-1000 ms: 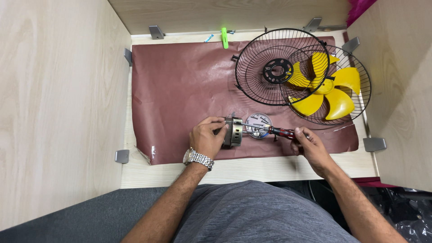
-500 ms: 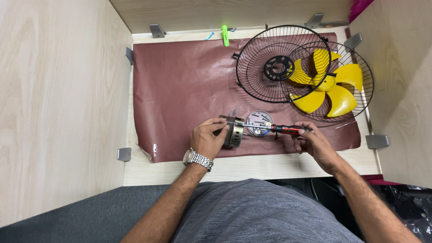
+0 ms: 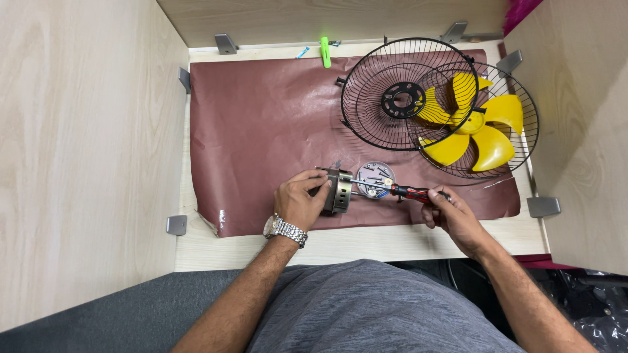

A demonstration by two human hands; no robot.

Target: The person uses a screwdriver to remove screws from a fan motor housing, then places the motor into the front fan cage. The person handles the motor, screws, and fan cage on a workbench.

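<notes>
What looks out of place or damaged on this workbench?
The brown paper mat is torn and curled at its near left corner. The fan lies in pieces: two black wire guards overlap, yellow blades inside one, while the left hand holds the motor housing.
</notes>
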